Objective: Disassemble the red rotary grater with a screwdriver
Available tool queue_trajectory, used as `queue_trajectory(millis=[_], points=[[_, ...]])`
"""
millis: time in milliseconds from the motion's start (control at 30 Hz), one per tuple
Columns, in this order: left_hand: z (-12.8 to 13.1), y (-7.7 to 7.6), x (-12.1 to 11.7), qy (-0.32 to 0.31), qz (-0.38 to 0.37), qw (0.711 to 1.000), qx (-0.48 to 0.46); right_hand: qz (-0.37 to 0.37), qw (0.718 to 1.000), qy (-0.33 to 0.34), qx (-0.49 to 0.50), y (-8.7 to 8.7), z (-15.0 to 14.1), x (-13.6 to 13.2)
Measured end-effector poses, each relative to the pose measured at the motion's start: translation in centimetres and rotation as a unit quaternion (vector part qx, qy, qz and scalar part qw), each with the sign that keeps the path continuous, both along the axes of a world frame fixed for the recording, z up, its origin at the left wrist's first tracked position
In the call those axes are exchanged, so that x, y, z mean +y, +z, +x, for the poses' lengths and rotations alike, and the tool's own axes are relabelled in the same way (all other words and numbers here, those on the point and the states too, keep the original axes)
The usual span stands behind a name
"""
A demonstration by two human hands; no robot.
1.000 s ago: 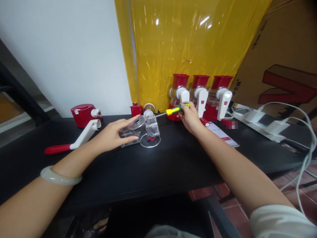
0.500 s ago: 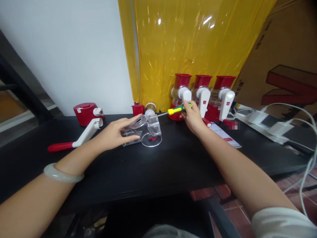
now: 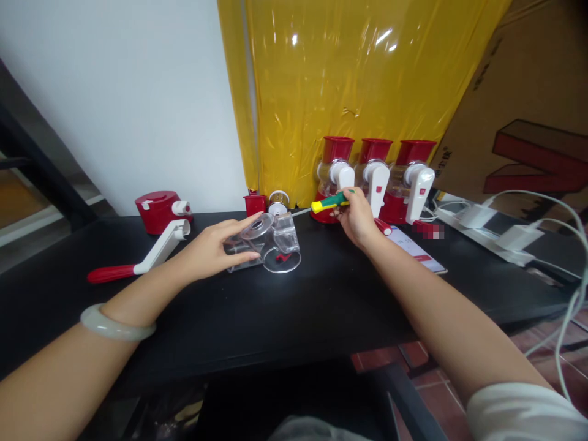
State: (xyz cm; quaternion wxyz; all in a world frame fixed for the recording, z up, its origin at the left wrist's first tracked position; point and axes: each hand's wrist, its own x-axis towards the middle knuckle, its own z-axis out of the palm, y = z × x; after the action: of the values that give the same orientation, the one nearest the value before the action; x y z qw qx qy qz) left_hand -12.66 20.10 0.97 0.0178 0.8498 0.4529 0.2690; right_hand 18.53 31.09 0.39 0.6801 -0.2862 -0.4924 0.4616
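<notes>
Clear plastic tubular housing [image 3: 285, 236] sits around 11 o'clock on the flat black tabletop [image 3: 298, 318], left hand [image 3: 214, 248] gripping its 9 o'clock side, right hand [image 3: 357, 219] clutching a yellow-and-green-handled screwdriver [image 3: 329, 202] at 2 o'clock. Loose left grip = likely skid, imo.

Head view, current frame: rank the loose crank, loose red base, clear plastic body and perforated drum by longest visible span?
1. Loose crank
2. Clear plastic body, partly covered by the left hand
3. Loose red base
4. Perforated drum, which sits farther back
</notes>
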Motion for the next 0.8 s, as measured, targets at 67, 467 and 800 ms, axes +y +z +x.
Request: queue_trajectory(millis=[67,467,800], points=[[-0.06,-0.12,0.09,0.001,0.002,1.0,0.0,0.011,1.0,-0.011,-0.023,-0.09,0.15,0.04],[0.11,0.16,-0.13,0.003,0.005,1.0,0.009,-0.001,1.0,-0.018,-0.022,-0.14,0.09,0.2],[-0.03,-0.06,0.09,-0.002,-0.002,1.0,0.002,0.008,1.0,-0.002,-0.001,-0.37,0.29,0.45]])
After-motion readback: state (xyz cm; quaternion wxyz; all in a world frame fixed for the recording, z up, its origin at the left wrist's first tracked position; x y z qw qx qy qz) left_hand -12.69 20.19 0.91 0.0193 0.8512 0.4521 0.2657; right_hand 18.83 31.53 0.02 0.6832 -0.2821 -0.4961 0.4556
